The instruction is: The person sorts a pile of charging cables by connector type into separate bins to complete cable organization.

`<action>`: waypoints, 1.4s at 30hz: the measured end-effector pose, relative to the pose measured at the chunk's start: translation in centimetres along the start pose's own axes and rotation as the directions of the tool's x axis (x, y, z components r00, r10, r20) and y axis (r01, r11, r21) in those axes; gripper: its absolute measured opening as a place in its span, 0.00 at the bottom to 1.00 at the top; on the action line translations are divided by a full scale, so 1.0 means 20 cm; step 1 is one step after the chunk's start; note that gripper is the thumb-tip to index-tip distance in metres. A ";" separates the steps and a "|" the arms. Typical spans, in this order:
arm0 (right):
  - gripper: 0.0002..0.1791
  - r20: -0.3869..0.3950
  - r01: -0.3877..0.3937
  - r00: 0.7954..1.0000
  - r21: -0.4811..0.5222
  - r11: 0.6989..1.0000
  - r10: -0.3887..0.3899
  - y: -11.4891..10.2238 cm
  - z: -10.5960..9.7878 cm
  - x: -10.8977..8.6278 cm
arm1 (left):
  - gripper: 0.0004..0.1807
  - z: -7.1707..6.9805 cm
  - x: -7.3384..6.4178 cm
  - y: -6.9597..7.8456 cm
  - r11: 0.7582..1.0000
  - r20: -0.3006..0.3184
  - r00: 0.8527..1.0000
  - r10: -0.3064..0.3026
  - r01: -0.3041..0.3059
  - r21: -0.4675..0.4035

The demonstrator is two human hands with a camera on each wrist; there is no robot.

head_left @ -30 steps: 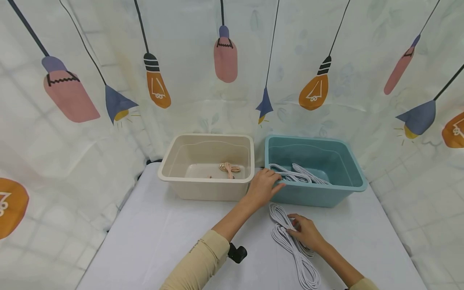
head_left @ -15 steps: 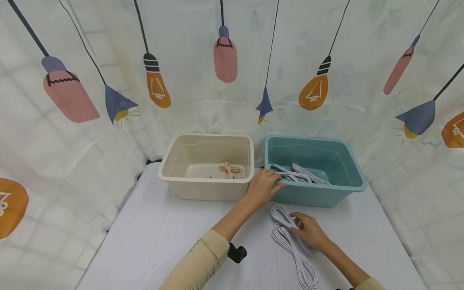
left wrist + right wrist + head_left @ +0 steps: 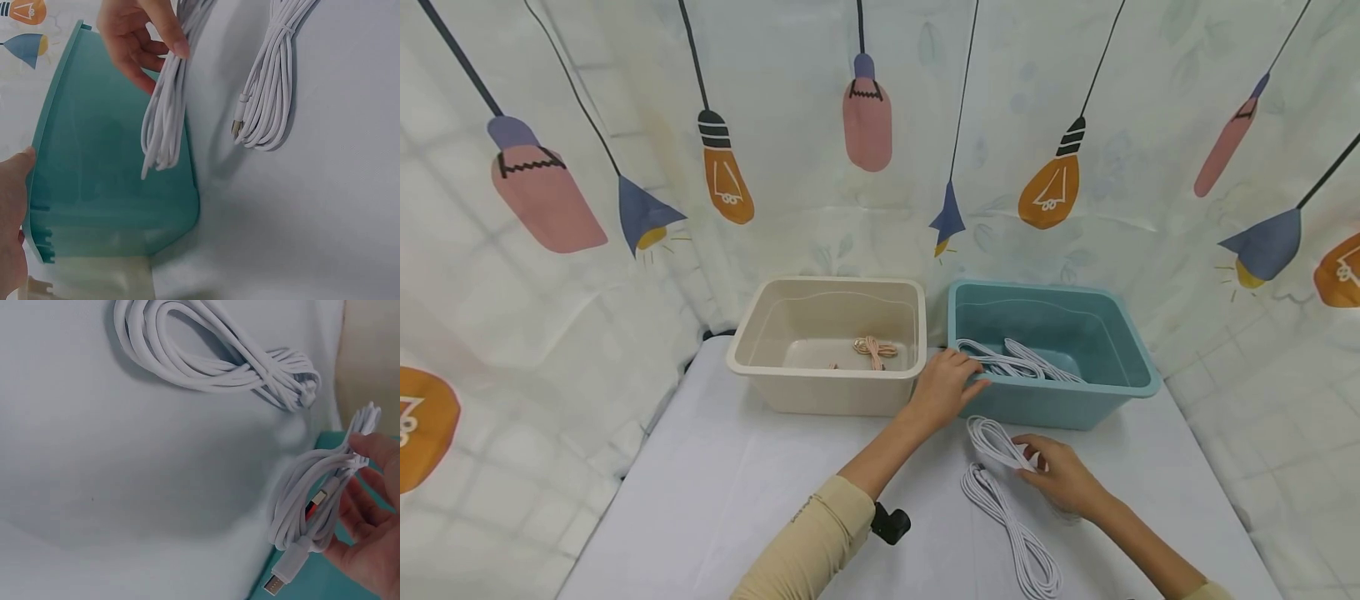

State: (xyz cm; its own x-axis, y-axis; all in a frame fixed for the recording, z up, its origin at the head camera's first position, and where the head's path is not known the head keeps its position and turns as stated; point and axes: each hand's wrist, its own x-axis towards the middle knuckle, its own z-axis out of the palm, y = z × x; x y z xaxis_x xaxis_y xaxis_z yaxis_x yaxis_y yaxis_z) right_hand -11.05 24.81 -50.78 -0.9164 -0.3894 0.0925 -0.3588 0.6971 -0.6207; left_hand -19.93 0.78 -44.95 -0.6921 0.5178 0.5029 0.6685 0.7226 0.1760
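Note:
My right hand (image 3: pixel 1060 477) pinches a coiled white USB cable (image 3: pixel 996 440) above the table, in front of the teal bin (image 3: pixel 1037 409). In the right wrist view, the held cable (image 3: pixel 294 500) shows its metal plug at the lower end. My left hand (image 3: pixel 942 387) grips the teal bin's near-left rim. A second coiled white USB cable (image 3: pixel 1018 533) lies on the table below the right hand; its plug end shows in the left wrist view. White cables (image 3: pixel 1015 362) lie inside the teal bin.
Left of the teal bin stands a beige bin (image 3: pixel 831 396) holding a small peach-coloured cable bundle (image 3: pixel 874 350). The white-covered table (image 3: pixel 737 500) ends at a printed curtain (image 3: pixel 850 225) behind the bins. A black wrist device (image 3: pixel 891 525) sits under my left forearm.
My right hand has lifted its cable off the other one and moved slightly right, so the two coils are now apart. The left hand stays at the rim.

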 end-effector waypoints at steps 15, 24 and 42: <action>0.23 -0.009 0.161 0.987 -0.011 0.987 -0.161 -0.06 -0.16 -0.04 | 0.12 -0.01 0.00 0.00 1.000 0.001 1.000 0.007 -0.007 -0.022; 0.24 -0.013 0.194 0.981 -0.049 0.980 -0.195 -0.13 -0.29 -0.05 | 0.12 -0.01 0.00 0.00 0.999 0.000 1.000 0.006 -0.006 -0.042; 0.27 -0.062 0.309 0.946 -0.134 0.942 -0.319 -0.18 -0.51 -0.03 | 0.13 -0.01 0.00 0.00 0.997 0.001 1.000 -0.010 0.010 -0.073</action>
State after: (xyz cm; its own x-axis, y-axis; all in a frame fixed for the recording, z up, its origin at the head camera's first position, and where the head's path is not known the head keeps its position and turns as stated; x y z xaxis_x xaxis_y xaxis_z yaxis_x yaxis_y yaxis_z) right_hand -11.12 28.66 -40.73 -0.7632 -0.5533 0.3336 -0.6446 0.6169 -0.4516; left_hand -19.92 0.80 -44.82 -0.6991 0.5111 0.5001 0.6797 0.6922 0.2426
